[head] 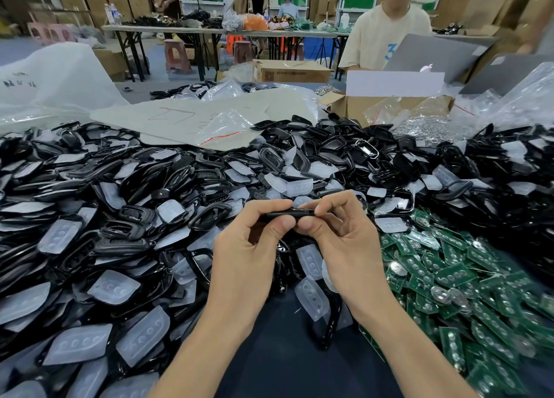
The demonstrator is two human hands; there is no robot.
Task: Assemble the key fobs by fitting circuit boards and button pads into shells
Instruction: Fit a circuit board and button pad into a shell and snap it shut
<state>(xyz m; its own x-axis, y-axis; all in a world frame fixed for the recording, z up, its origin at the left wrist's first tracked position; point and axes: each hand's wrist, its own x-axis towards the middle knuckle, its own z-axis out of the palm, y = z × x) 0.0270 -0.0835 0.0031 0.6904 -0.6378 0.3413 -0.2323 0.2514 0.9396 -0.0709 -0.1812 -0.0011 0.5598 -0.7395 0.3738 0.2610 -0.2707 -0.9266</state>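
A black key fob shell [286, 214] is held edge-on above the table, between both hands. My left hand [254, 238] grips its left end, thumb below and fingers curled over the top. My right hand [335, 232] pinches its right end, thumb tip meeting the left thumb under the shell. What is inside the shell is hidden. Black shells [144, 217] and translucent button pads [115, 286] lie heaped to the left and behind. Green circuit boards [449, 274] are piled at the right.
A bare dark patch of table [284, 358] lies between my forearms. Behind the heap are a grey sheet [186, 118], plastic bags [227, 124], an open cardboard box [386, 103] and a person at a laptop [431, 55].
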